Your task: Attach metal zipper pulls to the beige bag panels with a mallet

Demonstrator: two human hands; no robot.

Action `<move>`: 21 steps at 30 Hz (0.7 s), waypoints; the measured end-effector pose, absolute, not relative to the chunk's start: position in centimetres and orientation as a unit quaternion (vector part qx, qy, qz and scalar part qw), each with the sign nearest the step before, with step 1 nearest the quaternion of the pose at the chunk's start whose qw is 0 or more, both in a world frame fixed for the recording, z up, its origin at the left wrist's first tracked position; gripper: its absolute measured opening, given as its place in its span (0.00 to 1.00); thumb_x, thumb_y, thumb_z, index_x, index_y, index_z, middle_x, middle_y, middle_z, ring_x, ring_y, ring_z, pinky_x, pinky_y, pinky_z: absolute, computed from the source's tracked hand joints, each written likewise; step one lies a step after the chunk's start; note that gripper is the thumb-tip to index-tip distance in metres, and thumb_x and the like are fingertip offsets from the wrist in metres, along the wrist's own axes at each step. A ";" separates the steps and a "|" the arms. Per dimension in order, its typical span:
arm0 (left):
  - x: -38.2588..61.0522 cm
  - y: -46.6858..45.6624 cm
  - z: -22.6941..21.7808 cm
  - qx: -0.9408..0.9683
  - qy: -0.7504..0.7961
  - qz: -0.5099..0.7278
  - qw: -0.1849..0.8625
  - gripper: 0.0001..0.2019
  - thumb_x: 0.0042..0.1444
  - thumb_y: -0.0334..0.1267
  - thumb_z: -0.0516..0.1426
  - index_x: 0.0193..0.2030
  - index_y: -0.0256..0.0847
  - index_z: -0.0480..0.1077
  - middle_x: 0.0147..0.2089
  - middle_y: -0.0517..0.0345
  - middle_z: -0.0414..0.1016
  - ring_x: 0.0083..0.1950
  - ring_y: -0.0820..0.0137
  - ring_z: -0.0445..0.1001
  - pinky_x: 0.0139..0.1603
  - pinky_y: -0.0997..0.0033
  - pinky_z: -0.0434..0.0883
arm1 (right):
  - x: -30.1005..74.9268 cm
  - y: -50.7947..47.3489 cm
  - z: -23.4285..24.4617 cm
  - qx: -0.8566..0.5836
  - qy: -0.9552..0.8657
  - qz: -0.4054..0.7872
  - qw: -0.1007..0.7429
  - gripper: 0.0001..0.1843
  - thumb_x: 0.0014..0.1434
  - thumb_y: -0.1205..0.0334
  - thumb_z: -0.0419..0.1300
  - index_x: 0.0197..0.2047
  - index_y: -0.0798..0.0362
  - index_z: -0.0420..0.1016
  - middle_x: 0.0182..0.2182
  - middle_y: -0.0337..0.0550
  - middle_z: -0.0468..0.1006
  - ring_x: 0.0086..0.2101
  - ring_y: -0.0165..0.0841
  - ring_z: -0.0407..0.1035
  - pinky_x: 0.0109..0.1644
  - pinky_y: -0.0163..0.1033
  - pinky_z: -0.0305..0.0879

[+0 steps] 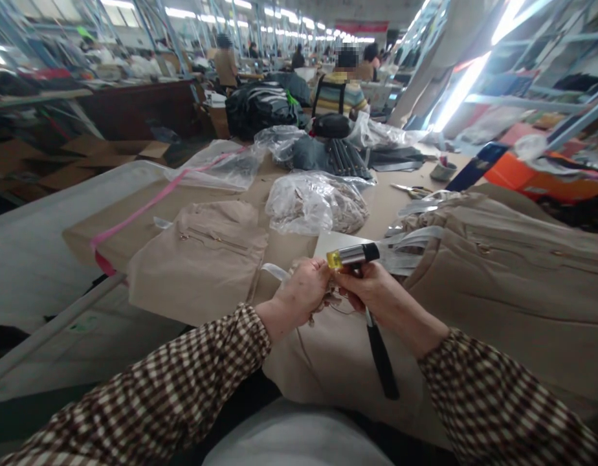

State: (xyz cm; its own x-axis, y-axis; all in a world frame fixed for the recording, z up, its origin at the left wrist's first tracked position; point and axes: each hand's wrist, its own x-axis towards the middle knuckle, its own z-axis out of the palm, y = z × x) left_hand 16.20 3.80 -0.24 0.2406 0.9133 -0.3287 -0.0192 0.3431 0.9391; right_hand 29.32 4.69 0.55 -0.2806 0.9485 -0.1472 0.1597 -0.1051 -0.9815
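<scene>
My right hand [379,292] is closed around a two-faced mallet [356,254] with a yellow face, a metal middle and a black end. Its black handle [382,359] slants down below the palm. Close beside it, my left hand [301,289] is pinched shut, the fingertips of both hands almost meeting. A small beige piece with metal bits [312,317] hangs under the left fingers; the fingers hide most of it. Below both hands lies a beige fabric panel [347,356]. A white board [331,243] shows just behind the hands.
Left lies a beige zippered panel [197,259] by a pink ribbon [143,213]. Ahead is a clear plastic bag [316,204] of beige pieces. A stack of beige zippered panels [512,272] fills the right. Scissors [413,190] and a small cup [443,170] stand farther back.
</scene>
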 end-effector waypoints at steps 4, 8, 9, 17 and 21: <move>17.1 4.2 -0.3 0.418 0.480 0.389 0.666 0.16 0.56 0.51 0.55 0.33 0.38 0.68 0.18 0.65 0.60 0.13 0.80 0.55 0.12 0.80 0.51 | 30.3 5.1 0.4 -0.515 -0.562 0.551 0.340 0.09 0.46 0.60 0.62 0.26 0.53 0.65 0.14 0.29 0.61 0.11 0.21 0.52 0.11 0.29 0.47; 17.3 5.0 0.5 0.391 0.462 0.336 0.722 0.16 0.54 0.51 0.58 0.34 0.38 0.67 0.21 0.65 0.63 0.15 0.80 0.59 0.13 0.81 0.56 | 31.7 5.9 0.7 -0.500 -0.500 0.595 0.382 0.13 0.43 0.59 0.65 0.26 0.53 0.63 0.16 0.29 0.61 0.12 0.20 0.51 0.12 0.29 0.49; 17.2 5.2 0.7 0.392 0.453 0.314 0.737 0.16 0.54 0.51 0.58 0.34 0.38 0.67 0.22 0.65 0.64 0.16 0.80 0.60 0.13 0.81 0.56 | 32.1 6.1 0.7 -0.503 -0.493 0.598 0.382 0.13 0.44 0.59 0.65 0.25 0.53 0.63 0.16 0.28 0.60 0.12 0.20 0.51 0.12 0.29 0.49; 16.9 6.2 -0.6 0.475 0.509 0.209 0.686 0.10 0.50 0.41 0.62 0.33 0.38 0.70 0.19 0.66 0.61 0.15 0.80 0.57 0.14 0.82 0.53 | 34.5 5.3 -0.9 -0.556 -0.483 0.590 0.331 0.12 0.44 0.59 0.63 0.25 0.53 0.62 0.16 0.32 0.66 0.12 0.21 0.54 0.12 0.28 0.46; 16.9 7.3 -2.2 0.627 0.533 0.147 0.549 0.07 0.49 0.39 0.58 0.28 0.38 0.71 0.15 0.64 0.60 0.12 0.78 0.56 0.12 0.80 0.49 | 35.0 4.9 -2.8 -0.587 -0.508 0.563 0.283 0.09 0.45 0.60 0.61 0.22 0.54 0.65 0.17 0.36 0.69 0.12 0.22 0.55 0.12 0.29 0.47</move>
State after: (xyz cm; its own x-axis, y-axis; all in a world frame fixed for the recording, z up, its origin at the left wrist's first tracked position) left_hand 16.90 7.29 -2.20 0.3888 0.8298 -0.4002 0.5059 0.1707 0.8455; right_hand 35.03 4.91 -2.76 -0.1498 0.9154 -0.3736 0.2779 -0.3237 -0.9045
